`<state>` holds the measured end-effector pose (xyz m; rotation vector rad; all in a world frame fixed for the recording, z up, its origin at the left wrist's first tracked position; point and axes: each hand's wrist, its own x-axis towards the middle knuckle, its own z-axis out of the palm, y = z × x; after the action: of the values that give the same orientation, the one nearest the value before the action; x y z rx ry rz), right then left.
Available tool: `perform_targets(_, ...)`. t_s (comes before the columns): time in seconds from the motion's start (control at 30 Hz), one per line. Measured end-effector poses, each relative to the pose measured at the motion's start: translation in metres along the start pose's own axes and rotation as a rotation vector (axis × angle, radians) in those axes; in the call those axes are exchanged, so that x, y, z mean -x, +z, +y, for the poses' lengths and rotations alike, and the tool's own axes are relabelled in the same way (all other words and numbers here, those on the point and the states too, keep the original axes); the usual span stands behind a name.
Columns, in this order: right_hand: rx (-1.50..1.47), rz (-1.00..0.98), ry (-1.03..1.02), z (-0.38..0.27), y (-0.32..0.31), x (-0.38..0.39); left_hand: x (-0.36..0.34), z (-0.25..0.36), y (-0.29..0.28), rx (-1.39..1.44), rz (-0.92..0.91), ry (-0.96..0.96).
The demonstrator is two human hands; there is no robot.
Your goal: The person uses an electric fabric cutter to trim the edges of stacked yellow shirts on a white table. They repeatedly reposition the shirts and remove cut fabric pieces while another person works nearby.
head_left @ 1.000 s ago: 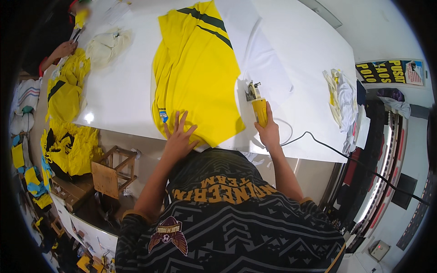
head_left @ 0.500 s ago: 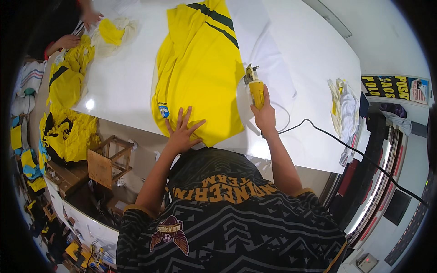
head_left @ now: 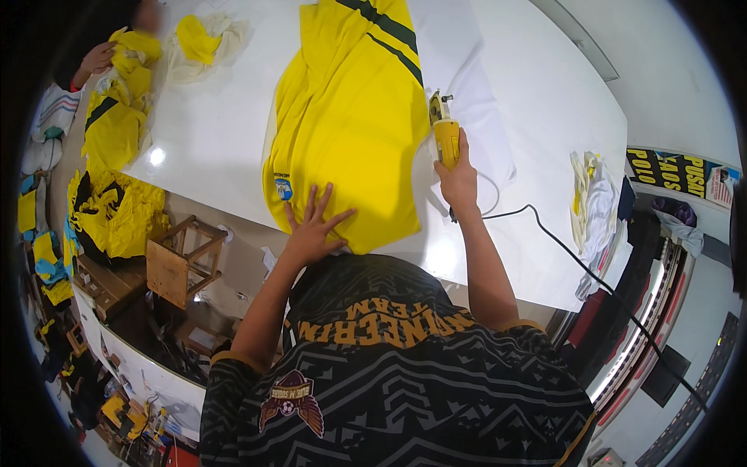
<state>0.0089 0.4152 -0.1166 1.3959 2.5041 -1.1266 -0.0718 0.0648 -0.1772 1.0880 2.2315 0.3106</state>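
Observation:
A yellow garment piece [head_left: 350, 132] with two dark green stripes and a small badge lies on the white table [head_left: 202, 117]. My left hand [head_left: 315, 229] rests on its lower part, fingers spread. My right hand [head_left: 459, 183] grips a yellow-bodied electric cloth cutter [head_left: 447, 140], its metal head at the piece's right edge, just below the stripes. A white fabric sheet [head_left: 467, 54] lies beside it on the right, and a black cord [head_left: 572, 253] runs from the cutter toward the lower right.
A co-worker's hand [head_left: 97, 58] is at yellow scraps [head_left: 117, 136] at the upper left, near a pale heap [head_left: 226, 47] topped with yellow. White cloths [head_left: 591, 218] lie at the right. Below are a yellow pile [head_left: 117, 218] and a wooden stool [head_left: 167, 268].
My right hand has moved forward with the cutter along the yellow piece's right edge. My left hand stays on the fabric. The co-worker's hands shifted, and yellow cloth appeared on the pale heap.

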Motion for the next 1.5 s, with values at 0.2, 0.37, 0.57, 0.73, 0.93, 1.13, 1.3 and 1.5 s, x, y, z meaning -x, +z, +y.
perform_targets(0.2,0.041,0.000,-0.013,-0.028,-0.003,-0.042,-0.001,0.006,-0.009,0.030,-0.073,-0.026)
perform_targets(0.37,0.057,0.032,-0.073,-0.039,0.001,-0.078,0.000,0.008,-0.009,0.004,-0.080,-0.037)
perform_targets(0.57,0.022,0.022,-0.109,-0.061,0.001,-0.123,-0.024,0.029,-0.048,-0.030,0.021,-0.076)
perform_targets(0.73,0.038,0.026,-0.102,-0.087,-0.002,-0.158,-0.075,0.014,-0.066,-0.129,0.300,-0.082)
perform_targets(0.93,0.076,0.068,-0.201,-0.104,0.003,-0.221,-0.141,-0.002,-0.098,-0.063,0.401,-0.192)
perform_targets(1.13,0.048,0.024,-0.203,-0.131,-0.002,-0.282,-0.189,-0.013,-0.113,-0.028,0.351,-0.263)
perform_targets(1.3,0.045,0.024,-0.228,-0.159,-0.003,-0.324,-0.193,-0.017,-0.112,-0.009,0.271,-0.294)
perform_targets(1.5,0.024,0.078,-0.237,-0.187,-0.006,-0.365,-0.190,-0.017,-0.116,-0.026,0.258,-0.310)
